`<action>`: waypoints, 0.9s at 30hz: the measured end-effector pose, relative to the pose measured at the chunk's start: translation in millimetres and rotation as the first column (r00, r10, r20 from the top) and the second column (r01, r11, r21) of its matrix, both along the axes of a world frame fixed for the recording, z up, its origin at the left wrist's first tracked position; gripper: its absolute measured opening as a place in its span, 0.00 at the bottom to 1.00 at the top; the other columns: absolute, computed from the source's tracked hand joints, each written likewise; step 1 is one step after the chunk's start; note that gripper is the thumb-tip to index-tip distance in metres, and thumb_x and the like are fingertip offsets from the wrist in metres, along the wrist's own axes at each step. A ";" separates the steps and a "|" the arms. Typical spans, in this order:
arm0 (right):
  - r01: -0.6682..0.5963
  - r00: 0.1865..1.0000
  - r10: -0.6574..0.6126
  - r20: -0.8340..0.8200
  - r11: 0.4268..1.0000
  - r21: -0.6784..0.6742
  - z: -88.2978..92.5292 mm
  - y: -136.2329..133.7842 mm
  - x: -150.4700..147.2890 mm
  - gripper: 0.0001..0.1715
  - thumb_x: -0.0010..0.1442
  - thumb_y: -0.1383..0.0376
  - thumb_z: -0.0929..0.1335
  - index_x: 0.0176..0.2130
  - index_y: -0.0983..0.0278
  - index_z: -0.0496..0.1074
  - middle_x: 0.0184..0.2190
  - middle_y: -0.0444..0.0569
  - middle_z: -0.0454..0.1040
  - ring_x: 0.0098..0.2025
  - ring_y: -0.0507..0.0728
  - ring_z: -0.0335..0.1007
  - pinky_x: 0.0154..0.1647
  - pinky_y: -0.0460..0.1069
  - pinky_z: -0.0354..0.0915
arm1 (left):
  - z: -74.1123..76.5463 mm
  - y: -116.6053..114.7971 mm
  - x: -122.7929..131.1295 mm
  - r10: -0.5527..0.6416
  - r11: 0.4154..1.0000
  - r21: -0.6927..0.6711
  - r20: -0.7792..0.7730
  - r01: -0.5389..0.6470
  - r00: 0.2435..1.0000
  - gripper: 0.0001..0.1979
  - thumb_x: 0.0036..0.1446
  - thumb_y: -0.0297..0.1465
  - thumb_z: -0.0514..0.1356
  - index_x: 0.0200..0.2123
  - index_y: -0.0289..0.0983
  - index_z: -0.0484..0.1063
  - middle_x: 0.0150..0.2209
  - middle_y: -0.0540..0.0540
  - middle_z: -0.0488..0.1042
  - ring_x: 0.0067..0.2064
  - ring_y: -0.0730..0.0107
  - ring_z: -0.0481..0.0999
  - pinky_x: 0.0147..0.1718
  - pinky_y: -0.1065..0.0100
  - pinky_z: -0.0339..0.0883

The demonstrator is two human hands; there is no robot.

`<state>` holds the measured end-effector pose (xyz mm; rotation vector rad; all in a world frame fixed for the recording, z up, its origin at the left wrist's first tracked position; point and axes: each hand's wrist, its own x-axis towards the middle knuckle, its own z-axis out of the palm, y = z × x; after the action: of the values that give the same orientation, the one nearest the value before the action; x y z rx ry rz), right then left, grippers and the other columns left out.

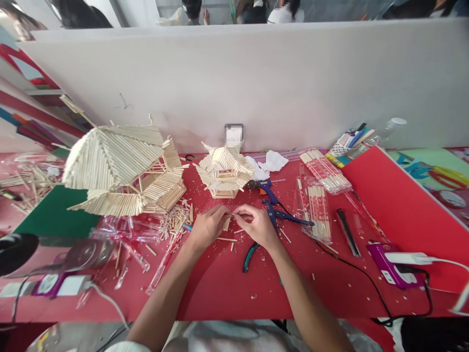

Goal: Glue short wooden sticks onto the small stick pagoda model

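Observation:
My left hand (210, 226) and my right hand (257, 224) meet over the red table (223, 293), thumbs and fingertips pinched together. Whatever sits between the fingertips is too small to make out. Short wooden sticks (227, 239) lie beneath and between the hands. Just beyond them stands a small tiered pavilion model (223, 172) built of sticks. A larger stick pavilion (120, 161) is to the left, beyond my left hand. Close to my right hand are a blue glue gun (269, 191), blue-handled pliers (293, 216) and a tool with a green handle (250, 257).
Packs of wooden chopsticks (319, 208), a utility knife (348, 232) and a purple power strip (394, 266) lie on the right, beside a red board (399, 225). Stick offcuts (176, 220) and plastic wrappers (164, 261) cover the left. A pale partition (234, 83) rises behind; people are beyond it.

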<state>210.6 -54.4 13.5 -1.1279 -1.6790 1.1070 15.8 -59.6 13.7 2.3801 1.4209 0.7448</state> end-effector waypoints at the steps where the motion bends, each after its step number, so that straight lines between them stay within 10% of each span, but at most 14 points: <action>1: 0.001 1.000 -0.001 0.013 1.000 0.013 1.0 -0.6 0.0 0.06 0.62 0.65 0.68 0.38 0.61 0.76 0.35 0.48 0.81 0.39 0.57 0.79 0.42 0.50 0.74 | -0.5 -0.1 -0.3 -0.004 1.000 -0.004 -0.004 0.004 1.000 0.10 0.70 0.34 0.51 0.41 0.38 0.71 0.34 0.46 0.76 0.32 0.69 0.75 0.29 0.71 0.59; 8: -0.019 1.000 0.019 0.005 1.000 -0.012 3.7 -2.3 -2.4 0.06 0.61 0.64 0.68 0.38 0.61 0.76 0.36 0.48 0.82 0.38 0.57 0.80 0.39 0.49 0.74 | -1.1 5.8 -5.6 -0.159 0.978 -0.119 0.109 0.171 0.981 0.09 0.70 0.31 0.48 0.42 0.38 0.66 0.37 0.45 0.73 0.37 0.67 0.73 0.36 0.68 0.64; 17: -0.010 0.983 -0.030 -0.183 0.977 -0.212 -12.5 -0.2 -14.0 0.11 0.57 0.58 0.72 0.37 0.63 0.74 0.32 0.50 0.81 0.35 0.58 0.80 0.38 0.51 0.76 | 20.6 5.0 -32.2 -0.269 0.956 -0.172 -0.207 0.236 0.941 0.09 0.65 0.22 0.47 0.42 0.39 0.64 0.38 0.46 0.70 0.37 0.65 0.70 0.35 0.68 0.61; 27: -0.028 0.962 -0.026 -0.272 0.980 -0.196 -8.0 1.7 -9.7 0.14 0.58 0.54 0.73 0.37 0.61 0.74 0.37 0.51 0.82 0.40 0.58 0.81 0.44 0.53 0.76 | 22.7 19.8 -74.0 0.149 0.973 -0.115 -0.342 -0.198 0.928 0.04 0.63 0.28 0.54 0.40 0.42 0.66 0.36 0.47 0.74 0.34 0.63 0.73 0.30 0.67 0.55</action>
<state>201.0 -52.7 5.5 -1.0398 -1.3776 1.3873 -58.2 -39.8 36.4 2.3643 1.7706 0.2660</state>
